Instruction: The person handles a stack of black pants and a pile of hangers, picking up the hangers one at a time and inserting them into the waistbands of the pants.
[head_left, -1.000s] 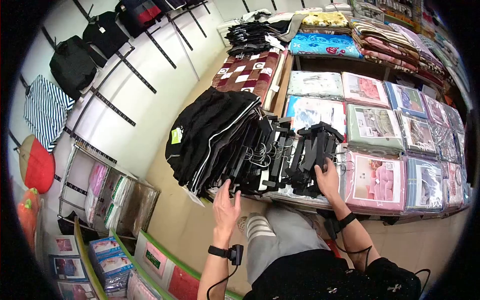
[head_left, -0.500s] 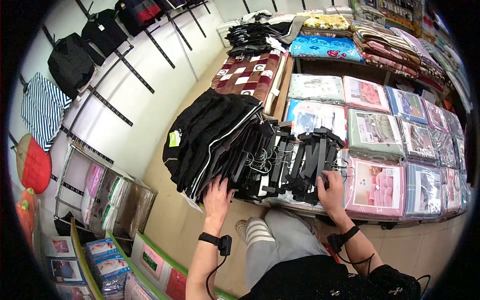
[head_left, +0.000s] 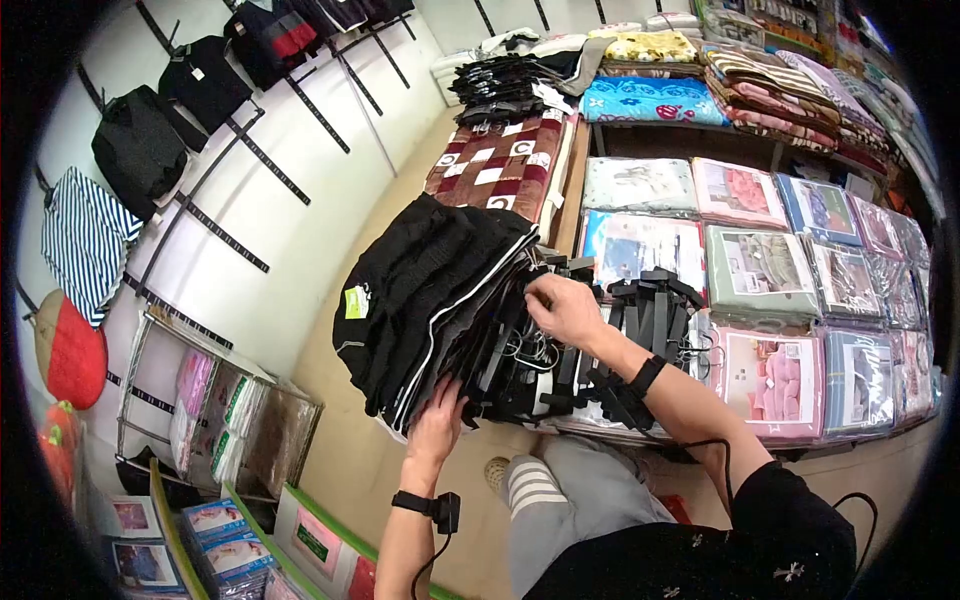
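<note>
A thick stack of black garments [head_left: 430, 270] with a green tag lies at the table's left end. Against its near edge rests my left hand [head_left: 437, 425], its fingertips between the layers; what they hold, if anything, is hidden. My right hand [head_left: 562, 308] is closed at the stack's right edge, by the black clips; what it pinches is too small to name. Black clip hangers with metal hooks [head_left: 530, 348] lie below it. Another heap of black hangers [head_left: 655, 305] sits right of my right wrist.
Packaged bedding sets [head_left: 755, 270] cover the table's right part. Behind the garments are a brown checked blanket [head_left: 495, 165] and folded black clothes [head_left: 505, 85]. Clothes hang on the left wall, above a wire rack [head_left: 150, 375]. Boxed goods [head_left: 220, 540] stand at the lower left.
My right hand has moved left and away from me, from the right hanger heap to the garment stack's edge, and its fingers have closed. My left hand remains at the stack's near edge.
</note>
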